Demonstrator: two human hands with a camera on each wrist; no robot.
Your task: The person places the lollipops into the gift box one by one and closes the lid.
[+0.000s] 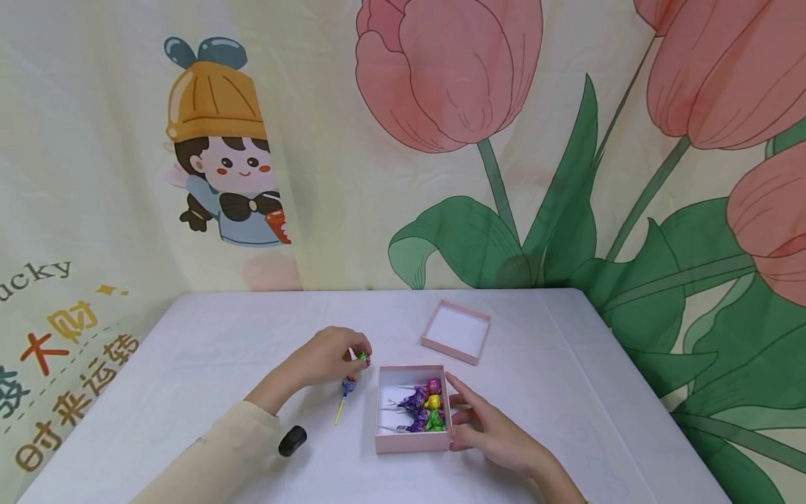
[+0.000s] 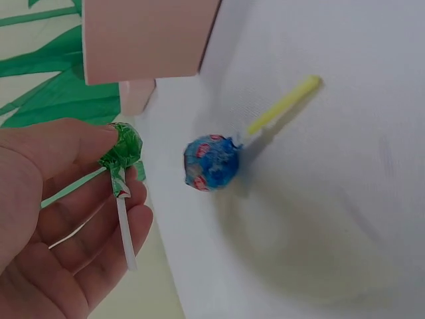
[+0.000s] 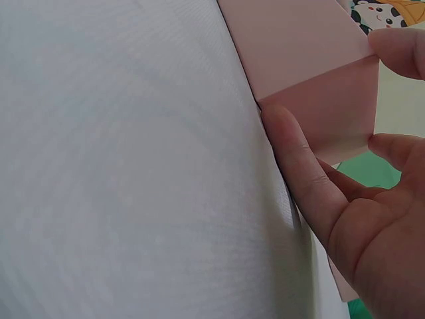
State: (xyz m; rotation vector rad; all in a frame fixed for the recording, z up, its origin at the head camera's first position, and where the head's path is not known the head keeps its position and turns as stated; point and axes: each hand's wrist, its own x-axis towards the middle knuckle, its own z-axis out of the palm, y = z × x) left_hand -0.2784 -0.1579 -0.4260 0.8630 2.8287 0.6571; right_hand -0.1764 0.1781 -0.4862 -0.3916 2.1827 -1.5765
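Note:
My left hand [image 1: 329,357] pinches a lollipop [image 2: 126,147] between thumb and fingers, above the table to the left of a pink box. It has a green wrapper and a white stick. Below that hand, a blue-wrapped lollipop [image 2: 211,163] with a yellow stick lies on the table. The open pink box [image 1: 412,443] holds several lollipops in purple, pink, yellow and green wrappers, sticks toward the left. Against the box's right side, my right hand [image 1: 497,428] rests its extended fingertips, as the right wrist view also shows.
Behind the box, slightly to the right, lies a pink lid [image 1: 456,330] with its white inside facing up. A small black object [image 1: 292,441] sits near my left sleeve. The white-covered table [image 1: 567,371] meets a printed cloth backdrop at its far edge.

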